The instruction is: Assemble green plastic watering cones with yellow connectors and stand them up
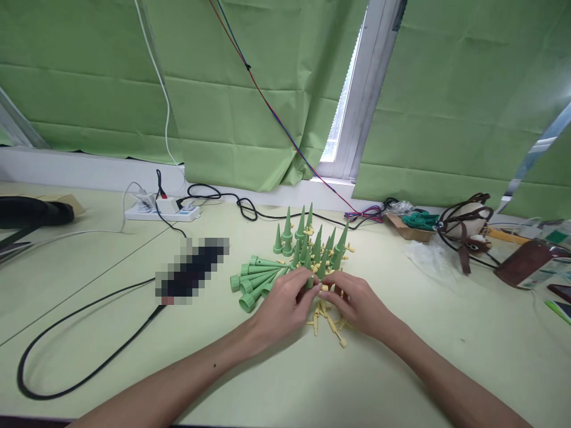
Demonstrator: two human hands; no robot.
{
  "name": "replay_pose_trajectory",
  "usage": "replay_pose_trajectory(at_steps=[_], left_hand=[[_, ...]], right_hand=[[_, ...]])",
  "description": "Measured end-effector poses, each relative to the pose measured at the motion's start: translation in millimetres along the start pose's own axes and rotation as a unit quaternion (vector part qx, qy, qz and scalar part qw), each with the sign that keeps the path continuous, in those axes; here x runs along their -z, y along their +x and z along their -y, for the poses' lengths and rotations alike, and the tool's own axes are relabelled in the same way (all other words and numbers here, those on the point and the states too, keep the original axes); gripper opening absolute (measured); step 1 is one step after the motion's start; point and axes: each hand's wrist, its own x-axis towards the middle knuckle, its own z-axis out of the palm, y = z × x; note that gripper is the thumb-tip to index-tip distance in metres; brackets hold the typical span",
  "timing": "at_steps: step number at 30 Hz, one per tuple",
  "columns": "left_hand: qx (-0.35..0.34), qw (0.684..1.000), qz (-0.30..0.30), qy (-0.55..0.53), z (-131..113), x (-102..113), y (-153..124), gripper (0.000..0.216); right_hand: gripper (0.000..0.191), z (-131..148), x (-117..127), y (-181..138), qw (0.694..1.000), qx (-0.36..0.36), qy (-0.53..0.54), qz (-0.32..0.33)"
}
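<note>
My left hand [285, 300] and my right hand [354, 303] meet at the middle of the pale green table [89, 285], fingers pinched together. The left fingers close on a green cone spike [309, 279]. The right fingertips pinch a small cream plastic piece [325, 288] against it. Behind the hands several green cones [312, 241] stand upright. More green cones [256, 276] lie on their sides to the left. Loose cream pieces [330, 324] are scattered under and in front of my hands.
A black cable [66, 339] loops over the left of the table beside a blurred dark object [191, 276]. A white power strip [163, 209] lies at the back left. Clutter with a brown-strapped item [468, 229] and a cardboard tray [408, 224] fills the back right. Green curtains hang behind.
</note>
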Motion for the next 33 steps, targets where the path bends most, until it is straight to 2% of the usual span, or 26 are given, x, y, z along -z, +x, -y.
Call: replay_pose_trajectory(at_steps=[7,13,23,25,28,30,33], left_hand=[[0.005,1.0,-0.003,0.008,-0.3,0.3,0.1,0.016],[-0.004,1.0,-0.001,0.003,-0.5,0.4,-0.1,0.017],[-0.016,1.0,-0.001,0.016,0.8,-0.7,-0.8,0.017],[-0.016,1.0,-0.001,0.014,0.3,-0.2,-0.6,0.016],[-0.019,1.0,-0.004,0.01,-1.1,0.8,-0.2,0.016],[-0.021,1.0,-0.007,0.012,-1.7,0.9,0.1,0.016],[-0.022,1.0,-0.009,0.016,-1.8,0.2,0.2,0.017]], right_hand=[[0.007,-1.4,-0.1,-0.1,0.999,0.019,0.031,-0.035],[0.011,0.8,-0.4,1.3,0.999,0.028,0.017,-0.032],[0.029,1.0,-1.7,1.5,1.0,0.015,-0.02,-0.01],[0.025,1.2,-1.6,0.9,1.0,0.005,-0.015,-0.008],[0.009,0.4,-1.1,-0.2,1.0,-0.007,0.01,-0.016],[0.013,-0.5,-0.8,-0.5,0.999,-0.004,0.024,-0.023],[0.009,-1.4,-0.8,-0.2,0.999,0.021,0.031,-0.033]])
